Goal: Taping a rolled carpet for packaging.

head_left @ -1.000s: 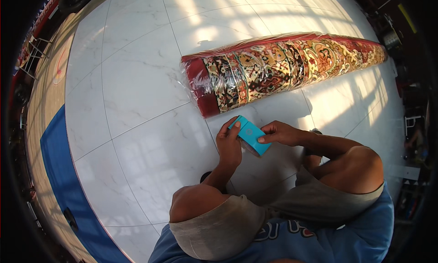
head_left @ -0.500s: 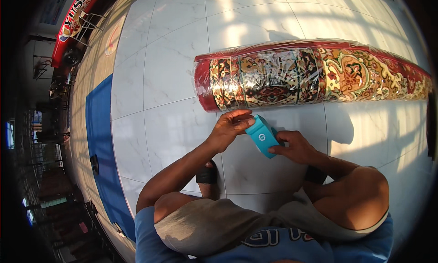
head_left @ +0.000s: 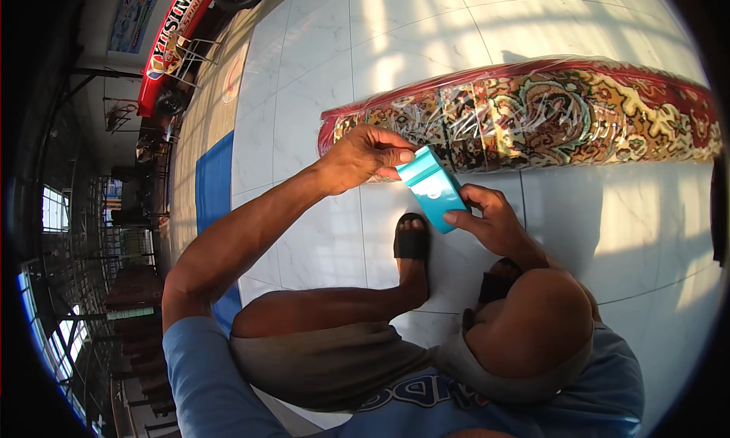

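A teal tape dispenser [head_left: 433, 198] with a pale toothed edge is held up over the floor, tilted, between my hands. My right hand [head_left: 494, 221] grips its lower right end, thumb on the broad face and fingers behind. At the toothed end my left hand [head_left: 357, 160] is closed, thumb and forefinger pinched together. Whatever lies in that pinch is too small or too clear to make out. Just beyond my hands lies a rolled patterned rug [head_left: 547, 115] with a red edge, wrapped in clear plastic. My left hand covers part of its near left end.
My sandalled feet stand on pale marble-look tiles [head_left: 315, 240]. To the left lies a blue mat [head_left: 214, 183]. A red vehicle [head_left: 175, 46] with dark wheels and a metal-legged chair [head_left: 190, 61] are at the far left. Sunlight falls on the right-hand floor.
Both hands and the dispenser have shifted up the picture, closer to the rug. My left forearm reaches further out, and the view has turned slightly. My grips look the same.
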{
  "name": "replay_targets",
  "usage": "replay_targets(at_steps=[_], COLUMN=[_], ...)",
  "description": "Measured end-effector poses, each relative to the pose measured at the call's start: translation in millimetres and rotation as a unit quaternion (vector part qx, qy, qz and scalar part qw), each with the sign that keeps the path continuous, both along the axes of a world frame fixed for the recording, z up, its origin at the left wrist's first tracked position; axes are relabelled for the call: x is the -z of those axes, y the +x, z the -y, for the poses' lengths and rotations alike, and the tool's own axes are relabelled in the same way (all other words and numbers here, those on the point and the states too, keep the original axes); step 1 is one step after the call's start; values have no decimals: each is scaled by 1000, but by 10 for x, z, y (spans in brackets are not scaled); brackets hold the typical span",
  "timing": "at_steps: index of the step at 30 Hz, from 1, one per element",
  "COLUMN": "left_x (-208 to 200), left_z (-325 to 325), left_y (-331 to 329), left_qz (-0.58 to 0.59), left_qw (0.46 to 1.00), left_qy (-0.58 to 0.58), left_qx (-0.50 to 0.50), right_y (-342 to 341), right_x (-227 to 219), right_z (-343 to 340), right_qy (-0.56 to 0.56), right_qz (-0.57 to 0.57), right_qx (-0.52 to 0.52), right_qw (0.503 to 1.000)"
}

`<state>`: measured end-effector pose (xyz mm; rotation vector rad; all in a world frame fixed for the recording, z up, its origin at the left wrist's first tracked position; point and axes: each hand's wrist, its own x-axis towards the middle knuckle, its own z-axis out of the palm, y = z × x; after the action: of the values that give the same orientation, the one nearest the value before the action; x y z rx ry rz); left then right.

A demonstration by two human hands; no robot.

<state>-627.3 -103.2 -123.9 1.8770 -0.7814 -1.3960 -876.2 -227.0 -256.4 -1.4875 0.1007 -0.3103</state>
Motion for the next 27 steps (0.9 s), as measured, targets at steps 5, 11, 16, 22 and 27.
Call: replay_targets(at_steps=[5,11,16,22,27], left_x=[46,400,785,1153,1174], left_z=[750,1588,2023,2044,2044], left_y=[-301,-921,-1318,-1381,-1152], left_qz=[45,29,-143,-286,-252], left_qw=[993,958,946,918,927], left_qy=[-55,-157,-130,-110,-69], left_qx=[90,237,261,252,270], right_y=[-444,-1254,-1716,-1898,-1738], right_x=[19,30,70,70,-68], right_z=[283,463,442,390,405], right_qy=[-48,-70,-62,-101,-129], right_qz=[-19,-58,-66,-120,-132], right_qx=[123,292,331,349,329], right_qw=[991,952,939,924,926])
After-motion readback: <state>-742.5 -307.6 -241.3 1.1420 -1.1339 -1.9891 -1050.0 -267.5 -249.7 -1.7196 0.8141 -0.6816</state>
